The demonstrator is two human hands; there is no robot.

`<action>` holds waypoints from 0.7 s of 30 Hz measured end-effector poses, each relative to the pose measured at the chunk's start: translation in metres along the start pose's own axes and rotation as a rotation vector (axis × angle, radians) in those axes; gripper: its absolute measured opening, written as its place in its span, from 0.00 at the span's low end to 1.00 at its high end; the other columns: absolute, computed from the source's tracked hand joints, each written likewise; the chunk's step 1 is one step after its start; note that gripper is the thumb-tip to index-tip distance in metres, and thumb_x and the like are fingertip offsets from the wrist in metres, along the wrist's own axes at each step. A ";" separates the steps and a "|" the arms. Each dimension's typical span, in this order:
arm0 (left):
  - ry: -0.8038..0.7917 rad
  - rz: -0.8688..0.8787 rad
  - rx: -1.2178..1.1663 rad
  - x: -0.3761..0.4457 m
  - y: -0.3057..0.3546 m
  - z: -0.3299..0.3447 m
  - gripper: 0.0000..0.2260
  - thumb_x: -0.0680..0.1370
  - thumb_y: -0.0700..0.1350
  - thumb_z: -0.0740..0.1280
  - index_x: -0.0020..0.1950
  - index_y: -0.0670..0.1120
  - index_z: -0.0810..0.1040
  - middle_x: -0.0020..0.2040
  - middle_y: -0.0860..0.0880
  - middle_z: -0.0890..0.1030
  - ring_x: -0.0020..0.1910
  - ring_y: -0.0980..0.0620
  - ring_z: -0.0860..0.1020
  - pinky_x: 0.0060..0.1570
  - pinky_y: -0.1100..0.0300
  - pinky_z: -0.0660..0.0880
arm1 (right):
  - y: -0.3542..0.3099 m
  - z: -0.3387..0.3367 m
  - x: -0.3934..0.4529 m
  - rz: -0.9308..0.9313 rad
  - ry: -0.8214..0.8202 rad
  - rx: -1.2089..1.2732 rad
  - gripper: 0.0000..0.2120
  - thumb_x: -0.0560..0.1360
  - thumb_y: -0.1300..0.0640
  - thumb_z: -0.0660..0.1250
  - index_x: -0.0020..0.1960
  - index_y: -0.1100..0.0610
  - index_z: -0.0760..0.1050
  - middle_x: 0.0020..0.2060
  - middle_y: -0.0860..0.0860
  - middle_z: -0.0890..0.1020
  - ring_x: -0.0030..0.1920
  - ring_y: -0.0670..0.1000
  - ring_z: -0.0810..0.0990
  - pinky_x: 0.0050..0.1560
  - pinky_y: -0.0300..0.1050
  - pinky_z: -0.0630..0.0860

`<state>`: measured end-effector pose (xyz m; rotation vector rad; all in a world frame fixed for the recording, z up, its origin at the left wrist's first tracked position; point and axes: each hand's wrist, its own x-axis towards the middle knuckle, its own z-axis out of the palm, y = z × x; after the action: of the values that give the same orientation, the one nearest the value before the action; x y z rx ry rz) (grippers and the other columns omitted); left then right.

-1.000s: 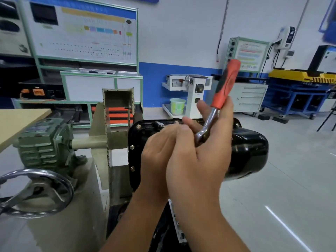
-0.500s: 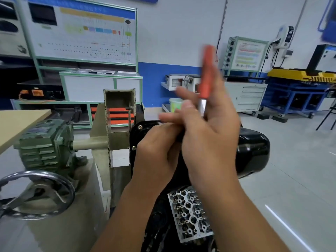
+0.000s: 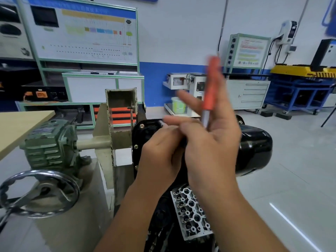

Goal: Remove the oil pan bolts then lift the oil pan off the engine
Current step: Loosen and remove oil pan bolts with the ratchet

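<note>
A right hand [image 3: 212, 148] holds a blurred orange-handled ratchet [image 3: 211, 88] upright at the black oil pan's [image 3: 254, 148] top edge, fingers partly straight. The left hand [image 3: 160, 153] curls beside it; what it grasps cannot be told.

A glossy black metal oil pan [image 3: 254, 148] is bolted sideways against the beige engine stand [image 3: 116, 135], silver bolts [image 3: 141, 126] along its flange. A blurred orange-handled ratchet wrench [image 3: 211, 84] rises upright just above it.

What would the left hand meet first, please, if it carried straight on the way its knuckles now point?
Most likely the black oil pan: the left hand points forward at the pan's bolted flange, close behind its fingers. Depth is unclear, and the right hand hides the contact, so it may be touching already.
</note>
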<state>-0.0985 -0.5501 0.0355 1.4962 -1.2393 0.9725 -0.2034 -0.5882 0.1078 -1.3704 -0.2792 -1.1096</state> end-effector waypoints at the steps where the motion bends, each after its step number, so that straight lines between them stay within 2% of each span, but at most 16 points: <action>1: -0.001 -0.004 -0.063 0.001 0.002 -0.001 0.11 0.79 0.39 0.65 0.59 0.49 0.80 0.55 0.56 0.82 0.58 0.53 0.81 0.58 0.60 0.75 | 0.002 -0.002 0.000 0.066 0.109 0.080 0.48 0.72 0.82 0.58 0.77 0.37 0.68 0.55 0.43 0.86 0.50 0.51 0.88 0.49 0.41 0.83; 2: 0.012 -0.001 -0.104 0.001 0.002 -0.002 0.12 0.80 0.37 0.66 0.60 0.48 0.81 0.56 0.59 0.82 0.58 0.56 0.80 0.57 0.61 0.75 | 0.007 -0.005 -0.001 0.103 0.196 0.114 0.48 0.72 0.81 0.59 0.77 0.36 0.67 0.52 0.46 0.88 0.49 0.51 0.88 0.49 0.41 0.83; 3: 0.014 -0.046 -0.142 0.002 0.004 -0.002 0.11 0.79 0.38 0.65 0.58 0.50 0.81 0.54 0.62 0.80 0.56 0.59 0.80 0.55 0.62 0.75 | 0.006 -0.006 -0.002 0.108 0.160 0.036 0.48 0.72 0.81 0.58 0.76 0.35 0.68 0.50 0.48 0.88 0.49 0.51 0.88 0.50 0.41 0.83; 5: 0.063 -0.151 -0.119 -0.001 0.002 -0.002 0.08 0.77 0.45 0.64 0.52 0.56 0.79 0.49 0.60 0.81 0.53 0.55 0.82 0.52 0.54 0.79 | -0.001 -0.005 0.002 0.065 -0.087 -0.167 0.49 0.68 0.81 0.56 0.76 0.37 0.68 0.48 0.50 0.88 0.52 0.48 0.87 0.53 0.39 0.81; 7: 0.045 -0.156 0.023 -0.003 -0.003 -0.003 0.09 0.73 0.50 0.63 0.52 0.59 0.75 0.51 0.46 0.83 0.53 0.40 0.83 0.53 0.42 0.81 | -0.009 -0.009 0.013 0.104 -0.412 -0.304 0.48 0.66 0.79 0.55 0.76 0.42 0.69 0.49 0.51 0.88 0.55 0.45 0.86 0.51 0.35 0.79; 8: 0.010 -0.175 0.018 -0.003 -0.005 -0.007 0.10 0.73 0.49 0.64 0.52 0.59 0.75 0.51 0.45 0.83 0.52 0.41 0.82 0.55 0.46 0.81 | -0.013 -0.008 0.019 0.116 -0.526 -0.357 0.47 0.65 0.78 0.54 0.77 0.45 0.70 0.50 0.51 0.88 0.56 0.45 0.86 0.51 0.35 0.79; 10: 0.003 -0.084 0.053 0.001 -0.003 -0.011 0.11 0.73 0.43 0.65 0.53 0.55 0.75 0.50 0.52 0.79 0.50 0.49 0.79 0.57 0.71 0.74 | -0.018 -0.009 0.026 0.071 -0.585 -0.387 0.46 0.64 0.78 0.54 0.77 0.48 0.71 0.52 0.49 0.88 0.56 0.45 0.86 0.54 0.37 0.80; 11: 0.013 -0.066 0.002 0.004 -0.001 -0.013 0.11 0.74 0.41 0.65 0.55 0.52 0.76 0.50 0.54 0.77 0.49 0.51 0.79 0.55 0.77 0.69 | -0.017 -0.008 0.025 0.038 -0.529 -0.374 0.47 0.64 0.79 0.54 0.77 0.47 0.71 0.52 0.47 0.88 0.55 0.46 0.86 0.55 0.39 0.81; 12: 0.025 -0.061 -0.061 0.004 0.001 -0.014 0.11 0.76 0.39 0.66 0.56 0.50 0.77 0.51 0.54 0.78 0.50 0.52 0.79 0.54 0.77 0.68 | -0.014 -0.005 0.021 0.009 -0.390 -0.347 0.48 0.64 0.80 0.54 0.77 0.45 0.70 0.53 0.45 0.87 0.54 0.46 0.86 0.56 0.42 0.82; 15: 0.024 -0.075 -0.140 0.004 0.010 -0.013 0.15 0.77 0.29 0.68 0.60 0.42 0.82 0.56 0.50 0.83 0.57 0.51 0.82 0.59 0.61 0.75 | -0.002 0.005 0.009 0.082 0.192 -0.016 0.49 0.70 0.82 0.57 0.77 0.37 0.67 0.56 0.40 0.85 0.53 0.47 0.87 0.57 0.54 0.84; 16: 0.016 -0.070 -0.133 0.004 0.011 -0.011 0.14 0.77 0.28 0.69 0.61 0.40 0.82 0.57 0.47 0.84 0.58 0.48 0.82 0.59 0.55 0.77 | 0.002 0.004 0.009 0.109 0.305 0.057 0.48 0.72 0.81 0.58 0.77 0.36 0.66 0.55 0.42 0.86 0.53 0.47 0.87 0.58 0.58 0.83; 17: 0.032 -0.074 -0.128 0.004 0.013 -0.010 0.14 0.77 0.28 0.68 0.60 0.38 0.82 0.56 0.46 0.84 0.57 0.47 0.82 0.58 0.53 0.77 | 0.005 0.002 0.007 0.120 0.314 0.001 0.48 0.72 0.80 0.59 0.78 0.35 0.66 0.52 0.45 0.87 0.53 0.47 0.87 0.59 0.58 0.82; 18: 0.066 -0.085 -0.120 0.005 0.012 -0.009 0.13 0.77 0.29 0.67 0.59 0.38 0.83 0.55 0.45 0.84 0.56 0.48 0.82 0.58 0.57 0.77 | 0.006 -0.001 0.008 0.103 0.230 -0.119 0.48 0.71 0.80 0.59 0.78 0.36 0.65 0.50 0.46 0.87 0.54 0.45 0.86 0.59 0.53 0.83; 19: 0.104 -0.102 -0.094 0.004 0.011 -0.008 0.11 0.77 0.31 0.66 0.56 0.38 0.83 0.51 0.45 0.85 0.53 0.51 0.82 0.56 0.64 0.75 | 0.002 -0.005 0.012 0.067 0.038 -0.247 0.49 0.69 0.80 0.57 0.79 0.38 0.65 0.50 0.46 0.88 0.54 0.43 0.86 0.57 0.47 0.83; 20: 0.137 -0.121 -0.027 0.005 0.012 -0.008 0.08 0.76 0.34 0.65 0.50 0.38 0.84 0.46 0.43 0.85 0.48 0.53 0.81 0.51 0.70 0.70 | -0.004 -0.008 0.017 0.044 -0.208 -0.346 0.50 0.67 0.80 0.56 0.79 0.41 0.66 0.50 0.47 0.88 0.55 0.43 0.86 0.55 0.40 0.82; 21: 0.142 -0.153 0.066 0.005 0.012 -0.008 0.07 0.74 0.37 0.65 0.44 0.38 0.83 0.40 0.42 0.84 0.43 0.52 0.78 0.44 0.70 0.67 | -0.012 -0.009 0.022 0.051 -0.461 -0.422 0.50 0.64 0.80 0.55 0.79 0.44 0.67 0.52 0.46 0.88 0.55 0.43 0.85 0.52 0.35 0.80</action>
<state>-0.1095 -0.5441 0.0447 1.5211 -0.9861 1.0069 -0.2057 -0.6040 0.1288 -2.0006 -0.3515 -0.8246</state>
